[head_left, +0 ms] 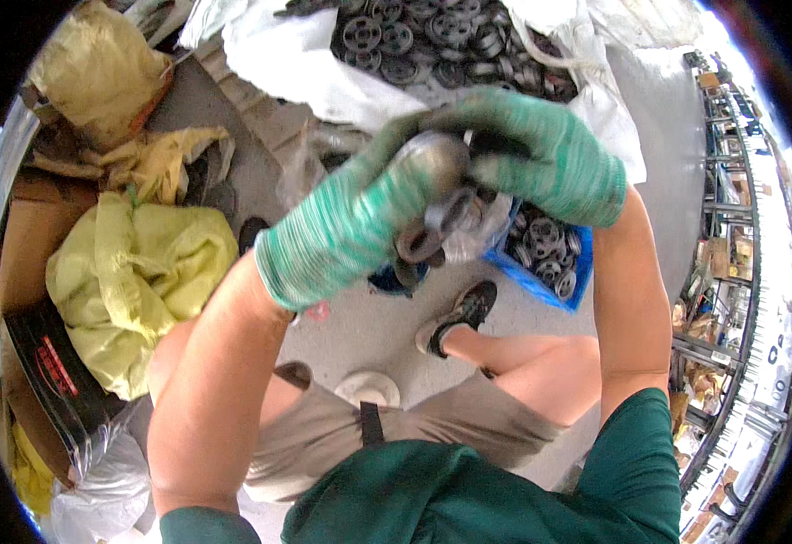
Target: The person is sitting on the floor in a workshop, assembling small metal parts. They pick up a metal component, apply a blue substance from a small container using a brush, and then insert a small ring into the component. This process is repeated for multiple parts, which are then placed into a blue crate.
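Both hands wear green-and-white striped knit gloves with grey, dirty fingers. They are raised together in front of me. My left hand (350,213) and my right hand (545,150) are closed around a dark round part (491,143), mostly hidden by the fingers. Just below the hands, several ring-shaped parts (421,243) show beside some clear plastic; I cannot tell whether they are held or lie lower down. Under my right wrist stands a blue crate (541,292) with several spoked wheels (548,249) in it. Beyond the hands, an opened white sack (287,68) holds many black spoked wheels (414,36).
At left lie a yellow-green woven sack (133,272), a tan bag (97,72) and a cardboard box (33,245) with a black carton (56,372) against it. A round white object (369,390) is on the floor between my legs. Loaded shelving (731,236) runs along the right.
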Demonstrator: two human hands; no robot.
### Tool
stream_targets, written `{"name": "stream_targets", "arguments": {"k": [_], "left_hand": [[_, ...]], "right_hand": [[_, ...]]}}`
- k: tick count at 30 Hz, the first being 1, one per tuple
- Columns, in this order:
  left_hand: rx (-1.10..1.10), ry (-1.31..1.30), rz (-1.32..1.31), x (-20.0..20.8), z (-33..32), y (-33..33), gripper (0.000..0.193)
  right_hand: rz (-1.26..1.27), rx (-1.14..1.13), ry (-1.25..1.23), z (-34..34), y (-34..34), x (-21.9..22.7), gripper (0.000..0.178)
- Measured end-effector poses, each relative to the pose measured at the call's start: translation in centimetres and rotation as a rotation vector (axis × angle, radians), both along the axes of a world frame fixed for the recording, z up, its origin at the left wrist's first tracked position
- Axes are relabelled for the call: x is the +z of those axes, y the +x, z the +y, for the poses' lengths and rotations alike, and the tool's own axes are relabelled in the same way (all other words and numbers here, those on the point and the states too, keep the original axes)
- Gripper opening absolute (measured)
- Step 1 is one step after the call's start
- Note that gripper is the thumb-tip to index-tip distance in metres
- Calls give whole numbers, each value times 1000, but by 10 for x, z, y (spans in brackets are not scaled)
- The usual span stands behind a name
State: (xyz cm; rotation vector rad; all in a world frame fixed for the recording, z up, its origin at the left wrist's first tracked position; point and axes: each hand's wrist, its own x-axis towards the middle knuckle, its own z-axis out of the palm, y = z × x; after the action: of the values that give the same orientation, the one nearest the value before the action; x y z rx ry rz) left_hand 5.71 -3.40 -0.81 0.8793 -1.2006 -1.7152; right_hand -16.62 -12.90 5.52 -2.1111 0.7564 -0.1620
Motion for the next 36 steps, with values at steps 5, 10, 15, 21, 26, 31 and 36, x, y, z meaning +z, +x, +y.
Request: {"name": "stream_targets", "arguments": {"k": [5, 10, 15, 21, 26, 31, 36], "left_hand": [[216, 154, 161, 2, 16, -2, 64], [239, 231, 517, 16, 17, 5, 67], [326, 307, 568, 17, 13, 3, 61], [423, 329, 554, 17, 11, 8, 66], [162, 366, 778, 15, 8, 21, 73], [182, 294, 683, 21, 9, 14, 81], [162, 251, 614, 23, 8, 11, 94]], "right_hand": [[-154, -424, 247, 40, -36, -73, 50], [591, -125, -254, 96, -57, -225, 52], [780, -114, -217, 109, -49, -287, 40], [867, 32, -270, 100, -10, -274, 25], [457, -61, 81, 104, 0, -280, 35], [336, -274, 75, 101, -17, -276, 35], [138, -430, 81, 86, -29, -185, 33]]}}
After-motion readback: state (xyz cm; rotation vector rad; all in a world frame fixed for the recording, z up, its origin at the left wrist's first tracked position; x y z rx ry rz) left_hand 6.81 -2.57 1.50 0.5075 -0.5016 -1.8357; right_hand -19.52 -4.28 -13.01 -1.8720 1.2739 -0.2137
